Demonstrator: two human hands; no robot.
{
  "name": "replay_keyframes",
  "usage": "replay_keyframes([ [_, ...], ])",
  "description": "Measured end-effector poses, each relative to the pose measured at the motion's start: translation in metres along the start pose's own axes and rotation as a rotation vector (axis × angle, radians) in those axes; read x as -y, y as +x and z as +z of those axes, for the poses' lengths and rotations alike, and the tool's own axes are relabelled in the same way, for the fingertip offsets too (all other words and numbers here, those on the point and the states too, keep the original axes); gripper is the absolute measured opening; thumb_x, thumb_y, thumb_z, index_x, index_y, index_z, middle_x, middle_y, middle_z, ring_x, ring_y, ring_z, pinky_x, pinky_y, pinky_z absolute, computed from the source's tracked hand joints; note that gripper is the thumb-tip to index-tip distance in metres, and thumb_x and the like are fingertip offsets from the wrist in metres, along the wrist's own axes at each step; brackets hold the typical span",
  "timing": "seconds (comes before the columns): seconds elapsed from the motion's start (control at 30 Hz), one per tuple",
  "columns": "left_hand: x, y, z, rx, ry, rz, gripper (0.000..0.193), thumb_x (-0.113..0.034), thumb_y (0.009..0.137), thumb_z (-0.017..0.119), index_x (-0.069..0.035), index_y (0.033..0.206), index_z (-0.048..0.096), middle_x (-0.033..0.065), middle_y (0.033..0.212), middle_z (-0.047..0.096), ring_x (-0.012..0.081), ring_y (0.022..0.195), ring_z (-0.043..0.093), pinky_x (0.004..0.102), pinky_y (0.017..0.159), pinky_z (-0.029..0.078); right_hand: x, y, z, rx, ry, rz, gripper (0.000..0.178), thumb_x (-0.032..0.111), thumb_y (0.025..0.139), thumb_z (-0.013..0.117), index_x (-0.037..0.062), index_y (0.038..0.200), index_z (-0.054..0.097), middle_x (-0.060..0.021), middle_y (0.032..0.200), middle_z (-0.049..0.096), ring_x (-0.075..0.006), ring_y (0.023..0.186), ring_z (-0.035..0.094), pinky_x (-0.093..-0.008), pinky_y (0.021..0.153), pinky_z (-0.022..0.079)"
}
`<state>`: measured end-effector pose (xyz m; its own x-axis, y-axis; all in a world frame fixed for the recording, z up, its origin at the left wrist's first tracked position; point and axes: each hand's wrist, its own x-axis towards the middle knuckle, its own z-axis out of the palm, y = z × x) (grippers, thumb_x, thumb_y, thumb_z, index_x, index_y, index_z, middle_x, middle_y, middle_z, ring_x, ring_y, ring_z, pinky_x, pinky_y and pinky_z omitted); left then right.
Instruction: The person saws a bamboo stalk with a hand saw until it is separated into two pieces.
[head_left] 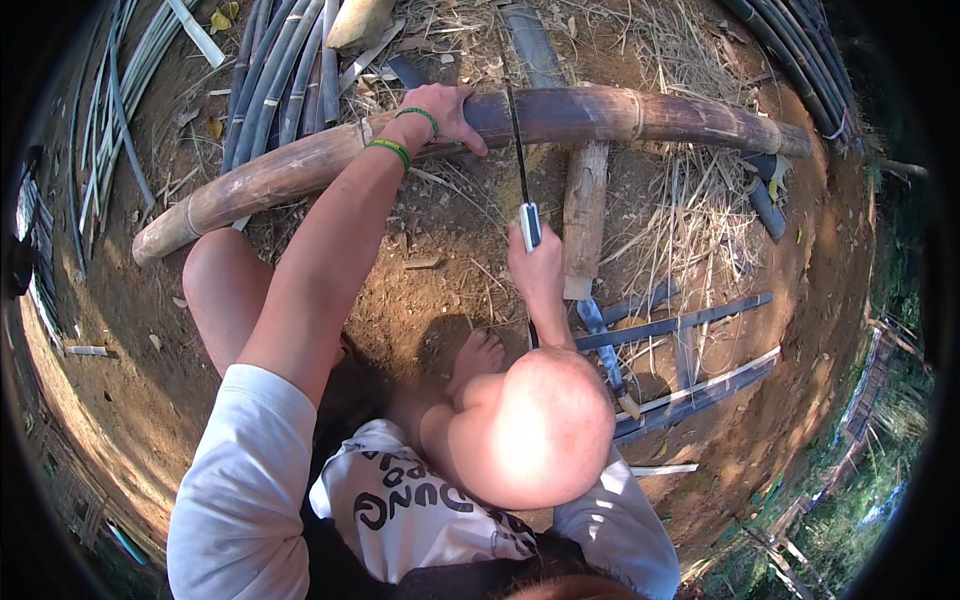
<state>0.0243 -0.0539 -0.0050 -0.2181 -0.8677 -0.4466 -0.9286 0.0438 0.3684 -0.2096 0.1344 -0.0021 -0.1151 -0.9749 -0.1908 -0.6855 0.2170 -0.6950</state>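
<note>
A thick brown bamboo pole lies across the ground in front of me, from left to far right. My left hand grips it from above, thumb on the near side and fingertips hidden behind it; green bands circle that wrist. Just right of this hand, the thin dark blade of a handsaw crosses the pole. Its white-and-dark handle sits in my closed right hand, on the near side of the pole. Whether the blade has cut into the bamboo cannot be made out.
A wooden block lies below the pole, right of the saw. Near it rests a long blade with a wooden handle, beside dark split bamboo strips. Bamboo poles are piled at the back left, others at the back right. Dry straw covers the soil.
</note>
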Motion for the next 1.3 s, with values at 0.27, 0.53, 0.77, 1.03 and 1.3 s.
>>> replay_keyframes([
  [0.27, 0.006, 0.009, -0.004, 0.04, -0.024, -0.003, 0.12, -0.075, 0.049, 0.09, -0.013, 0.148, 0.063, 0.0166, 0.13, 0.076, 0.0351, 0.12, 0.073, 0.0451, 0.104, 0.058, -0.002, 0.0, -0.001, -0.018, 0.002, 0.005, 0.037, 0.028, 0.099, 0.072, -0.0075, 0.091, 0.069, -0.0287, 0.073, 0.067, -0.0461, 0.07, 0.071, -0.0514, 0.066, 0.053],
  [0.53, 0.014, 0.033, -0.011, 0.138, -0.118, 0.006, 0.131, -0.07, 0.048, 0.093, -0.011, 0.158, 0.053, 0.0195, 0.137, 0.072, 0.0346, 0.128, 0.069, 0.0448, 0.109, 0.055, 0.033, 0.075, 0.017, -0.015, 0.025, -0.037, 0.035, 0.027, 0.1, 0.07, -0.0065, 0.09, 0.069, -0.0294, 0.076, 0.071, -0.0489, 0.078, 0.075, -0.0551, 0.068, 0.056],
  [0.77, 0.006, 0.035, -0.017, 0.15, -0.127, 0.01, 0.132, -0.07, 0.047, 0.092, -0.009, 0.158, 0.053, 0.0186, 0.14, 0.07, 0.0347, 0.132, 0.066, 0.0428, 0.112, 0.053, -0.03, 0.008, -0.002, -0.058, 0.021, -0.096, 0.031, 0.024, 0.099, 0.071, -0.0065, 0.094, 0.07, -0.0291, 0.075, 0.071, -0.0474, 0.078, 0.075, -0.055, 0.067, 0.056],
  [1.03, 0.02, 0.048, -0.014, 0.25, -0.283, 0.031, 0.129, -0.062, 0.048, 0.096, -0.005, 0.156, 0.055, 0.0196, 0.139, 0.07, 0.0344, 0.13, 0.067, 0.041, 0.114, 0.05, 0.037, 0.102, 0.024, -0.082, 0.08, -0.147, 0.037, 0.029, 0.1, 0.07, -0.0062, 0.09, 0.068, -0.0269, 0.072, 0.069, -0.0472, 0.072, 0.074, -0.0523, 0.065, 0.055],
  [1.3, 0.029, 0.049, -0.018, 0.311, -0.353, 0.027, 0.127, -0.06, 0.052, 0.095, -0.001, 0.157, 0.053, 0.0208, 0.145, 0.066, 0.0353, 0.138, 0.061, 0.044, 0.118, 0.047, -0.004, 0.026, 0.005, -0.017, 0.03, -0.05, 0.03, 0.023, 0.1, 0.072, -0.0061, 0.091, 0.069, -0.0254, 0.072, 0.071, -0.0428, 0.072, 0.076, -0.051, 0.063, 0.056],
])
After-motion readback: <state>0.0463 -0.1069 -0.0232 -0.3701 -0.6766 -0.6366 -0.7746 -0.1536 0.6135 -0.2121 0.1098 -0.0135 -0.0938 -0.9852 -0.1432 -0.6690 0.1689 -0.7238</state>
